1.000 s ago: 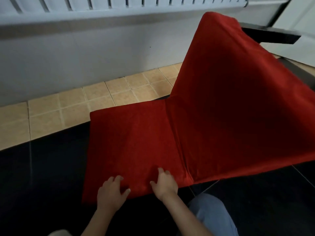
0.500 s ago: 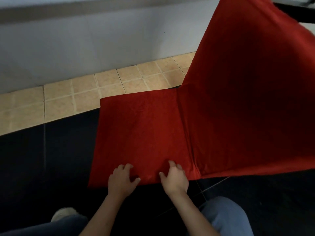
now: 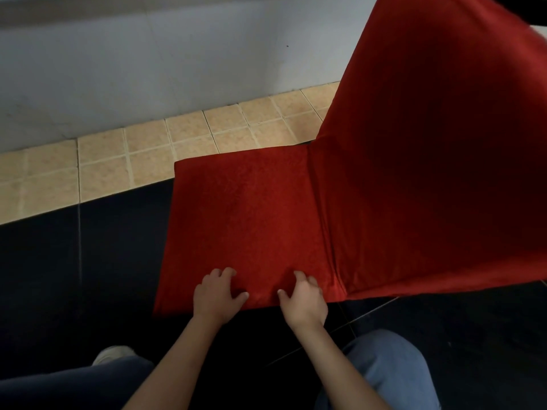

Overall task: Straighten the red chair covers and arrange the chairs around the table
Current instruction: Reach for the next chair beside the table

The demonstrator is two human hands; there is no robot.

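Note:
A chair in a red cover (image 3: 245,214) fills the middle and right of the head view, its seat flat and its tall back (image 3: 438,149) rising to the upper right. My left hand (image 3: 217,294) grips the cover at the seat's near edge, fingers curled into the cloth. My right hand (image 3: 305,300) pinches the same edge a little to the right, close to the seam where seat meets back. The chair's legs are hidden under the cover.
A grey wall (image 3: 148,63) runs across the back above a strip of beige floor tiles (image 3: 148,161). Dark floor (image 3: 74,261) lies left of the chair and under it. My knees in blue trousers (image 3: 393,371) and a shoe (image 3: 112,352) show at the bottom.
The view has dropped and shifted, so the chair sits further right and higher in frame. Both hands keep hold of the seat's near edge and stay the same distance apart.

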